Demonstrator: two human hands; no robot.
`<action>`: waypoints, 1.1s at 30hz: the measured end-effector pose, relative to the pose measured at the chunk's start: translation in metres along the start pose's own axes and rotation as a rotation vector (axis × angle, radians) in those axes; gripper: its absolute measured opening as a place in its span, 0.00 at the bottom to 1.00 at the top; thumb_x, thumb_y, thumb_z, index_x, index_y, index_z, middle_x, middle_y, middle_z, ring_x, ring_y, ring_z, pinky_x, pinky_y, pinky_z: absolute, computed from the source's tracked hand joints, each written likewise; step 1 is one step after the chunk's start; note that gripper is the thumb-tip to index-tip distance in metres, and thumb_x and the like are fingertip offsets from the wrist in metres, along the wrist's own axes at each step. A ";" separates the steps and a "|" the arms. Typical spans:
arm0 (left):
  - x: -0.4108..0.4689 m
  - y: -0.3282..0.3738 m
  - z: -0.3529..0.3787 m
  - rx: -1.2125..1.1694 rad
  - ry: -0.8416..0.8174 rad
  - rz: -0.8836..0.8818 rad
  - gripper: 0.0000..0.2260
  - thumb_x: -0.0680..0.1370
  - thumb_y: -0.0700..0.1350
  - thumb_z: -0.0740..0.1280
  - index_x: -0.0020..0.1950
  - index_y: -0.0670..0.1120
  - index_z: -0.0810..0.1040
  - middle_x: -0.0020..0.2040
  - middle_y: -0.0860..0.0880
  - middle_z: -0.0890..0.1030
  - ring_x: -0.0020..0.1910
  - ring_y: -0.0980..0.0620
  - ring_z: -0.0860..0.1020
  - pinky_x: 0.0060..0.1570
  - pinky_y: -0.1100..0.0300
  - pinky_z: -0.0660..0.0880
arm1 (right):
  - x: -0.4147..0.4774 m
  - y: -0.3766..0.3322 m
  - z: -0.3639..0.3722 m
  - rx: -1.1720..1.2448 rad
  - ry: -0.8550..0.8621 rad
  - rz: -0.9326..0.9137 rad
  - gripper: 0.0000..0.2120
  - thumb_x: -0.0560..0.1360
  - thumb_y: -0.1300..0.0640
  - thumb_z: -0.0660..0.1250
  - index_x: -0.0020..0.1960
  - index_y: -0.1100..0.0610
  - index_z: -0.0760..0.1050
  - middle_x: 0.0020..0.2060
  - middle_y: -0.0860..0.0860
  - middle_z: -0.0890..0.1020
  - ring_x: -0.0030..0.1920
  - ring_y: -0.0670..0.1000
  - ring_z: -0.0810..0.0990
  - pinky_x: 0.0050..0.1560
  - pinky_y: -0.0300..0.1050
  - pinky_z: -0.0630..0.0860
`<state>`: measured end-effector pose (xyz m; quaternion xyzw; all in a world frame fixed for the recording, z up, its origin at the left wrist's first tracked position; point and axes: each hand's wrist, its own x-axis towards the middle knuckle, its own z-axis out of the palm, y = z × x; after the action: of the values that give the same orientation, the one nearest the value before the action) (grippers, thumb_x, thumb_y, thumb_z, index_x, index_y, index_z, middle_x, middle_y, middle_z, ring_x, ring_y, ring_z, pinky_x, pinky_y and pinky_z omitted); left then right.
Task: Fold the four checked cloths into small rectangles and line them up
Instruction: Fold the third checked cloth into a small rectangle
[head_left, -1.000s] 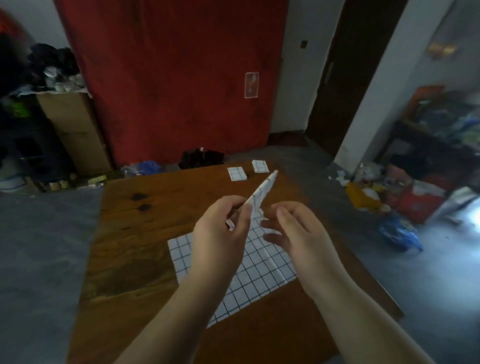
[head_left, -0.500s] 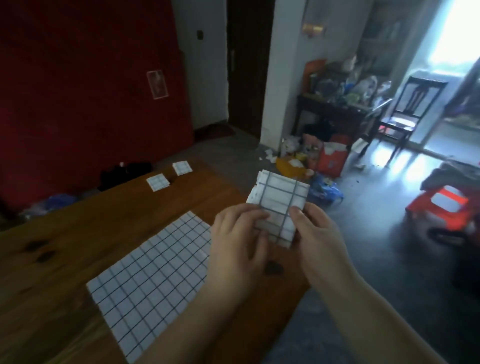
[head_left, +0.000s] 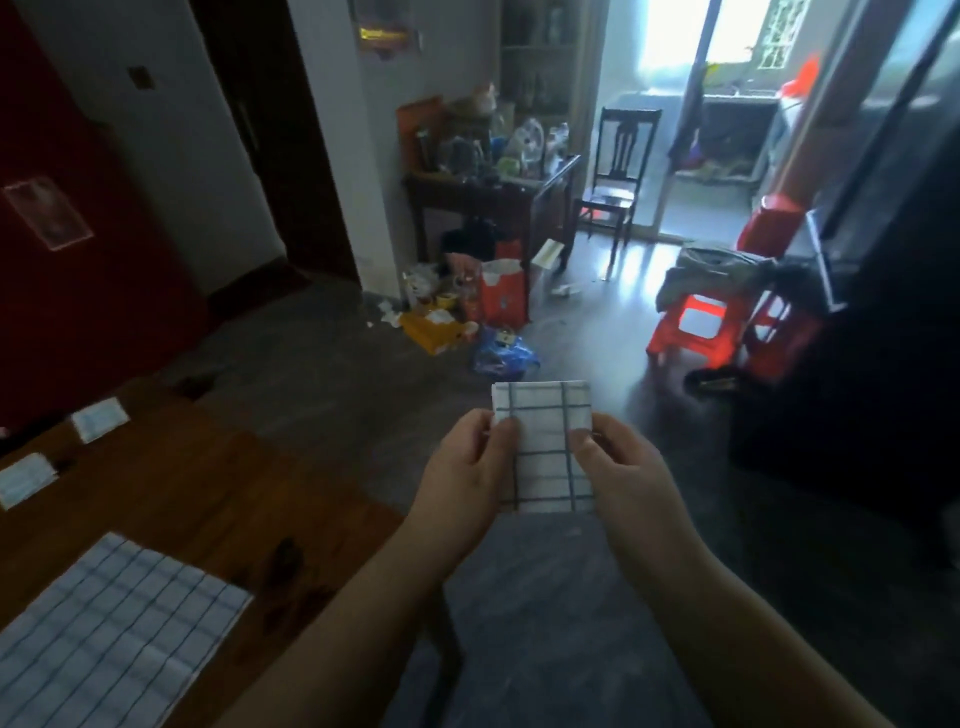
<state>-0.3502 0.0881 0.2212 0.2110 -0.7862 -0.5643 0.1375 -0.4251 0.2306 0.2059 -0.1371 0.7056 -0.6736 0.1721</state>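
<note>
White checked cloth (head_left: 543, 447), a folded rectangle, is pinched by left hand (head_left: 457, 480) and right hand (head_left: 626, 480) above seemingly stone floor (head_left: 545, 597), beside wooden table (head_left: 208, 493).

Flat checked cloth (head_left: 104, 639) cut off by the left and bottom edges, small folded cloth (head_left: 21, 482) clipped at the left edge, held cloth (head_left: 545, 452) covered along its sides by left hand (head_left: 462, 478) and right hand (head_left: 623, 480), far side-table clutter (head_left: 488, 145) blurred, perhaps bottles.
</note>
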 end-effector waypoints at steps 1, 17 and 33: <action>0.014 0.006 0.023 -0.042 -0.024 -0.024 0.10 0.84 0.56 0.60 0.57 0.53 0.78 0.50 0.52 0.83 0.47 0.58 0.82 0.51 0.52 0.83 | 0.010 0.001 -0.021 0.021 0.006 0.000 0.09 0.84 0.56 0.63 0.61 0.52 0.80 0.50 0.50 0.87 0.50 0.50 0.87 0.50 0.49 0.85; 0.205 0.014 0.210 -0.280 -0.096 -0.028 0.11 0.83 0.52 0.64 0.49 0.45 0.80 0.40 0.49 0.84 0.37 0.55 0.81 0.35 0.59 0.78 | 0.184 0.034 -0.198 0.024 0.176 0.205 0.05 0.82 0.60 0.66 0.53 0.59 0.81 0.48 0.60 0.86 0.49 0.59 0.85 0.52 0.58 0.83; 0.531 0.013 0.141 -0.376 -0.191 -0.220 0.10 0.83 0.44 0.64 0.61 0.41 0.77 0.53 0.42 0.84 0.44 0.50 0.85 0.36 0.58 0.82 | 0.532 0.014 -0.133 -0.084 0.127 0.087 0.05 0.82 0.60 0.66 0.52 0.59 0.81 0.45 0.58 0.86 0.44 0.56 0.84 0.47 0.53 0.83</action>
<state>-0.8800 -0.0500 0.1759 0.2118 -0.6490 -0.7298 0.0370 -0.9617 0.1257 0.1656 -0.0704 0.7482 -0.6424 0.1501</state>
